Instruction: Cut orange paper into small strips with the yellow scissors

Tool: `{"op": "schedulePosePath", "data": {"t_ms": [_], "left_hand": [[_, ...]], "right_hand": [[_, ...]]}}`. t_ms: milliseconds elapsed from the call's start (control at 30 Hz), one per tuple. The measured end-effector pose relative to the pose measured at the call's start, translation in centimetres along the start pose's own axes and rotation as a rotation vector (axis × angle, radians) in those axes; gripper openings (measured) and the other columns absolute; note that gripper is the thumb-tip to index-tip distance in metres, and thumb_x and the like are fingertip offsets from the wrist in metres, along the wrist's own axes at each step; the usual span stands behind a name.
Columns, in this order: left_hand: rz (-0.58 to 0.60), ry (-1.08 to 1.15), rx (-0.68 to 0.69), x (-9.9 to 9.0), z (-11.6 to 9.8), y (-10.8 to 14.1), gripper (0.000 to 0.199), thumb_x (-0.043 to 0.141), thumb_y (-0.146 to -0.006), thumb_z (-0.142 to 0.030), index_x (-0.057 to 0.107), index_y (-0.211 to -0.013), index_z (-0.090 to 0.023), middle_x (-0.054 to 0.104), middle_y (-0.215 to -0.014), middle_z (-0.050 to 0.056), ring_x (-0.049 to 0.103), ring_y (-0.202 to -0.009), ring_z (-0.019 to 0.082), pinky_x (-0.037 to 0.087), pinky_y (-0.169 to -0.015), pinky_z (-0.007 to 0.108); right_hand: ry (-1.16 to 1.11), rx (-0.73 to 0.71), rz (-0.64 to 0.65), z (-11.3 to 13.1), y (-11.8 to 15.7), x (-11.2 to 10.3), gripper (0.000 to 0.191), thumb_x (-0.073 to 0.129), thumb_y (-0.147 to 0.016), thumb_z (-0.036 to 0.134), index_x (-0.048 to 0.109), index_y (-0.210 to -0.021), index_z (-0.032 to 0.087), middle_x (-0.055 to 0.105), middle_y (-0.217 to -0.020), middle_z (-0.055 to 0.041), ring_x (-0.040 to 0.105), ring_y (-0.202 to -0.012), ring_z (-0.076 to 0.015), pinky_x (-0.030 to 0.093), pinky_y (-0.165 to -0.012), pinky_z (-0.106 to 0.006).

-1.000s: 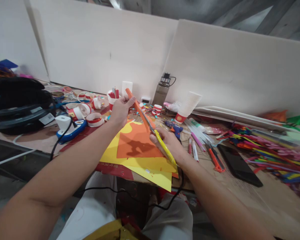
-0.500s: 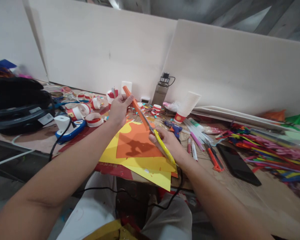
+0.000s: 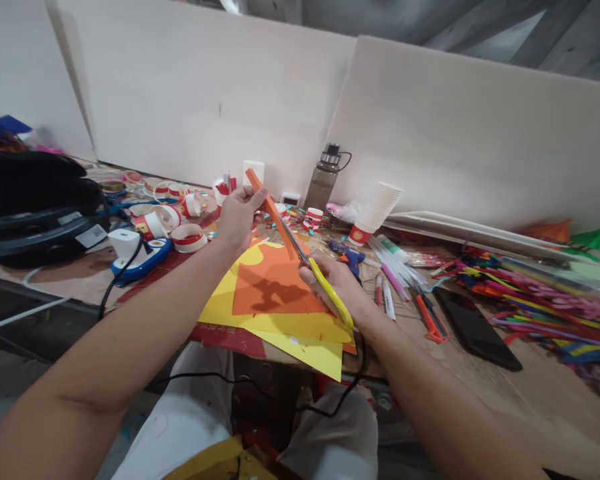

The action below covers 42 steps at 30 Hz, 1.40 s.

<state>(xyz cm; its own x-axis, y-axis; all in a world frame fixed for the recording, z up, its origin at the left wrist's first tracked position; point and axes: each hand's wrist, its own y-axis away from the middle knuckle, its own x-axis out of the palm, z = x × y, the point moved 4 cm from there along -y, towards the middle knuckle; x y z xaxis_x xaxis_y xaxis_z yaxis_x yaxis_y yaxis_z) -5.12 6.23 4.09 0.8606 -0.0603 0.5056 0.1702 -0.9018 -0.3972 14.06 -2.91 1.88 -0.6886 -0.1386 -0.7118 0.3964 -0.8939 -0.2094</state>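
Between thumb and fingers, my left hand pinches the upper part of a narrow orange paper strip, which slants down to the right. My right hand is wrapped round yellow-handled scissors, their blades lying along the strip's lower part. Whether the blades are parted I cannot make out. Below both hands lies an orange paper sheet, shaded by them, on top of yellow paper sheets at the table's front edge.
Left are a blue power strip, cut paper-cup rings and a black bag. Behind stand a water bottle and stacked paper cups. Right lie markers, a red cutter, a phone and pipe cleaners.
Very little differs. Both hands keep their hold on the strip and the scissors, and the scissors' handle has shifted very slightly.
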Motion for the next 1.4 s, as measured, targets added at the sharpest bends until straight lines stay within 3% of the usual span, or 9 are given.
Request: {"op": "schedulePosePath", "data": {"t_ms": [133,267,600,867,1167,1400], "left_hand": [[-0.053,-0.052,0.055,-0.5,-0.5,-0.4,0.027,0.073,-0.073,-0.032,0.05,-0.068,-0.018,0.066,-0.067,0.001,0.059,-0.056,0.009,0.034,-0.041,0.017],[-0.031,-0.106,0.064,-0.4,-0.4,-0.4,0.025,0.074,-0.071,-0.03,0.052,-0.071,-0.018,0.066,-0.067,0.001,0.059,-0.055,0.009,0.035,-0.042,0.018],[0.019,0.025,-0.157,0.1,1.0,0.1,0.024,0.071,-0.075,-0.031,0.053,-0.068,-0.017,0.065,-0.066,0.001,0.053,-0.048,0.006,0.032,-0.039,0.017],[0.031,0.01,-0.141,0.0,1.1,0.0,0.022,0.069,-0.076,-0.03,0.054,-0.069,-0.017,0.067,-0.071,0.002,0.056,-0.052,0.007,0.033,-0.04,0.017],[-0.036,-0.092,0.017,-0.4,0.1,-0.3,0.024,0.073,-0.073,-0.029,0.051,-0.069,-0.018,0.066,-0.067,0.001,0.058,-0.053,0.008,0.034,-0.043,0.017],[0.035,-0.038,-0.052,0.1,0.4,0.1,0.025,0.072,-0.073,-0.029,0.051,-0.069,-0.017,0.067,-0.068,0.002,0.058,-0.055,0.008,0.031,-0.041,0.017]], "right_hand": [[-0.011,-0.004,-0.001,0.2,0.0,0.0,0.038,0.048,-0.084,0.057,0.051,-0.08,0.019,0.045,-0.061,0.0025,0.04,-0.053,-0.0097,0.029,-0.048,-0.022],[-0.016,0.01,0.016,0.2,0.0,0.0,0.039,0.049,-0.083,0.057,0.052,-0.08,0.019,0.046,-0.06,0.0025,0.04,-0.053,-0.0101,0.029,-0.047,-0.023],[-0.057,-0.004,0.023,-0.1,0.0,0.1,0.038,0.048,-0.085,0.057,0.05,-0.081,0.019,0.045,-0.06,0.0032,0.039,-0.05,-0.0084,0.027,-0.045,-0.022],[-0.084,0.021,0.013,-0.1,0.0,0.0,0.038,0.049,-0.084,0.058,0.051,-0.081,0.02,0.046,-0.059,0.0028,0.038,-0.047,-0.0079,0.027,-0.042,-0.021],[-0.074,0.01,0.01,0.0,0.1,0.0,0.038,0.05,-0.083,0.057,0.052,-0.081,0.019,0.045,-0.06,0.003,0.039,-0.051,-0.0086,0.028,-0.045,-0.022],[-0.079,0.018,0.031,-0.2,0.0,0.0,0.037,0.049,-0.084,0.056,0.049,-0.079,0.02,0.045,-0.058,0.0036,0.038,-0.047,-0.0079,0.026,-0.043,-0.021]]}}
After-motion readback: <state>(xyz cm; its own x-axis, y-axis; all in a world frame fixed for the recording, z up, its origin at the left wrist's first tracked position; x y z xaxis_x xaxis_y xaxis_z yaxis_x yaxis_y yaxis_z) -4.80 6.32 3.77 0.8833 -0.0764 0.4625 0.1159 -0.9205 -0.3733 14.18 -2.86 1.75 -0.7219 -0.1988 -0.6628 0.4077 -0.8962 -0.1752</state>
